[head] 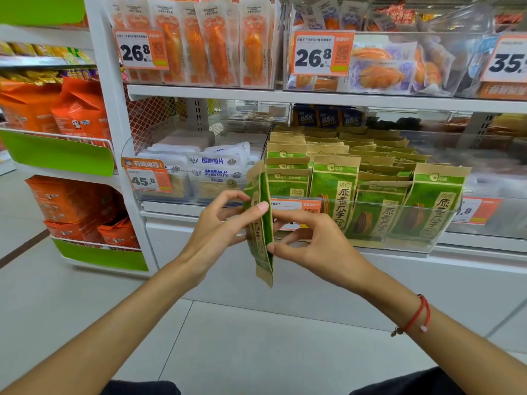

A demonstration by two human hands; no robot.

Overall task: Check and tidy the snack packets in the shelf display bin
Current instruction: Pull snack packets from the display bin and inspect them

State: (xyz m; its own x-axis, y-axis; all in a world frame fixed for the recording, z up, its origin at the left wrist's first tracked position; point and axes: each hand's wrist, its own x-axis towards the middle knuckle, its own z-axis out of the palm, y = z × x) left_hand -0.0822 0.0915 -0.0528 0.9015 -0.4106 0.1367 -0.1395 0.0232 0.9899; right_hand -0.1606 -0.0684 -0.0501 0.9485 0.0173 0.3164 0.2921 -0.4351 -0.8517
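Green snack packets [261, 223] edge-on in both hands' grip, left hand [219, 223], right hand [310, 240], before the clear bin [413, 223].

A white shelving unit [285, 94] fills the view, its boards running across at two levels above a plain white base panel [370, 280]. Left of the unit stands a lower white wire rack [85, 138] with bright green front panels [60, 153]. Below the unit lies a floor of pale grey tiles [242, 337]; left of the rack a dark strip [22, 248] crosses them. The light is even and bright.
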